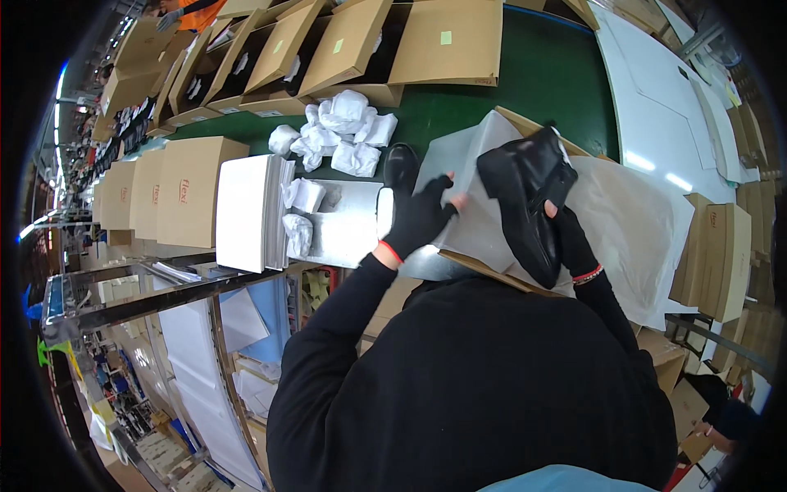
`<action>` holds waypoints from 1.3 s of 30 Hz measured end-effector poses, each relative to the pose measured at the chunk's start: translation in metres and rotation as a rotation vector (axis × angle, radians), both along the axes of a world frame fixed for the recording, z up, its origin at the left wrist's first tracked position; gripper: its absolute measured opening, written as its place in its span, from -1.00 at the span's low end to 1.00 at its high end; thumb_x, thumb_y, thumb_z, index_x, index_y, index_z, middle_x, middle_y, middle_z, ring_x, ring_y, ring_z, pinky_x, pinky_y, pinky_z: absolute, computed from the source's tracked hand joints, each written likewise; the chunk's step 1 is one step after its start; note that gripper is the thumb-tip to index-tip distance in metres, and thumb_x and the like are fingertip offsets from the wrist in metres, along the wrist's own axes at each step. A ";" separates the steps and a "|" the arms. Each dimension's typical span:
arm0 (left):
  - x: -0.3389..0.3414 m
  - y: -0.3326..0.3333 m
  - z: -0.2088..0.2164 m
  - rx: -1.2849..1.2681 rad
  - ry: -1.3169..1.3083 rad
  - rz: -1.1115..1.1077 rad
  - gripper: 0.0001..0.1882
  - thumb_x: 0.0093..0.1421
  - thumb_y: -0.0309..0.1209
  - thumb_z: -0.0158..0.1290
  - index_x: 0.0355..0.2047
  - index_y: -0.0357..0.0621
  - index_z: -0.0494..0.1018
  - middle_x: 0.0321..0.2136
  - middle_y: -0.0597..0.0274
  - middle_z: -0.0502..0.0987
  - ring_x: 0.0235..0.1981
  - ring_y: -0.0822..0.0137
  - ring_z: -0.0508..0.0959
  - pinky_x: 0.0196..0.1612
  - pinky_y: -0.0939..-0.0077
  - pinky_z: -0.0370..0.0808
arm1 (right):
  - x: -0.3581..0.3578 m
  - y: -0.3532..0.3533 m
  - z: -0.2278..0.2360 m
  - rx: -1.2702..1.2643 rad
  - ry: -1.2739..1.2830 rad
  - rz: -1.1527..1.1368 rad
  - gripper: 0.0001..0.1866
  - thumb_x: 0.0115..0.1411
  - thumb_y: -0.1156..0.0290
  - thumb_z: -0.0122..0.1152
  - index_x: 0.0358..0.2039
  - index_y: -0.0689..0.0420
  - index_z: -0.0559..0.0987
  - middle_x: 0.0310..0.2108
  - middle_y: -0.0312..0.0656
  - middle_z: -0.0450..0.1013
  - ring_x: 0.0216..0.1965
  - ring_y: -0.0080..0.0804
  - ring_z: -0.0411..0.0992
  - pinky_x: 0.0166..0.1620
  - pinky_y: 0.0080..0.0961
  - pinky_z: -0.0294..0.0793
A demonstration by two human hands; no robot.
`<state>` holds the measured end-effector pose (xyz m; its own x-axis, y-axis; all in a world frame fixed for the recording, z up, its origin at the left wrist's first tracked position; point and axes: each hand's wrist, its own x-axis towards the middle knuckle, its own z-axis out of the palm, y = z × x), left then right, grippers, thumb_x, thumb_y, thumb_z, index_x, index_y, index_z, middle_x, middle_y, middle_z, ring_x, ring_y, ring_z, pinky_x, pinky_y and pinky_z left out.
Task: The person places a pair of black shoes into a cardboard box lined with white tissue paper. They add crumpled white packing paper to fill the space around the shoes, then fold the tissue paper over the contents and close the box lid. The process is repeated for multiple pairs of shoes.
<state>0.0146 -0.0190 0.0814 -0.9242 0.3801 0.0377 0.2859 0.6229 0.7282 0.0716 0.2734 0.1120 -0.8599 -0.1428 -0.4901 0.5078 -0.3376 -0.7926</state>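
My right hand (568, 238), in a black fingerless glove, grips a black ankle boot (525, 197). The boot is held tilted, with its toe toward me, above an open cardboard box (512, 121) lined with white tissue paper (459, 164). My left hand (420, 215), gloved the same way, has its fingers spread and nothing visible in them. It is just in front of a second black shoe (401, 164), which it partly covers. Something white (384, 211) shows beside the left palm; I cannot tell whether it belongs to that shoe.
Crumpled white paper wads (340, 131) lie on the green conveyor (557, 74). A stack of white sheets (250, 213) and closed shoe boxes (197, 189) stand left. Open boxes (352, 41) line the far side. A white table (656, 107) is at right. Another person's gloved hand (170, 20) shows far left.
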 end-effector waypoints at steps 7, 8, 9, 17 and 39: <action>0.032 0.030 -0.059 -0.037 -0.115 -0.122 -0.27 0.13 -0.39 0.06 0.30 -0.05 0.04 0.02 -0.05 0.41 -0.16 -0.06 0.53 -0.19 0.13 0.46 | 0.001 0.015 -0.148 -0.174 -0.221 -0.474 -0.46 0.14 0.11 0.30 0.02 0.18 0.44 -0.12 -0.22 0.47 -0.11 -0.38 0.44 0.02 -0.40 0.43; 0.034 0.030 -0.060 -0.026 -0.105 -0.119 -0.27 0.14 -0.40 0.05 0.30 -0.03 0.04 0.00 -0.04 0.41 -0.17 -0.06 0.52 -0.20 0.12 0.45 | 0.003 0.012 -0.150 -0.212 -0.208 -0.497 -0.47 0.15 0.13 0.30 0.03 0.17 0.44 -0.11 -0.23 0.47 -0.09 -0.38 0.44 0.03 -0.39 0.42; 0.036 0.029 -0.062 -0.016 -0.095 -0.113 -0.28 0.14 -0.41 0.04 0.30 -0.02 0.04 -0.01 -0.04 0.42 -0.17 -0.07 0.52 -0.20 0.12 0.45 | 0.004 0.012 -0.150 -0.293 -0.227 -0.489 -0.46 0.14 0.12 0.31 0.04 0.15 0.43 -0.06 -0.22 0.45 -0.04 -0.36 0.42 0.06 -0.38 0.40; 0.044 0.027 -0.059 0.038 -0.120 -0.141 -0.31 0.19 -0.40 0.02 0.31 0.01 0.05 0.02 -0.03 0.41 -0.19 -0.06 0.53 -0.21 0.18 0.47 | -0.047 -0.027 -0.155 -0.338 -0.312 -0.164 -0.31 0.15 -0.19 0.15 0.10 0.07 0.39 0.01 -0.14 0.41 0.08 -0.20 0.33 0.07 -0.07 0.33; -0.129 -0.178 -0.162 -0.302 0.252 0.555 -0.36 0.06 -0.23 0.11 0.12 -0.31 0.32 0.01 -0.22 0.44 0.06 -0.10 0.44 0.08 0.17 0.37 | 0.075 -0.039 -0.092 0.619 0.038 0.899 -0.42 0.25 0.17 0.11 0.19 0.23 0.32 0.07 -0.10 0.40 0.13 -0.35 0.33 0.17 -0.42 0.27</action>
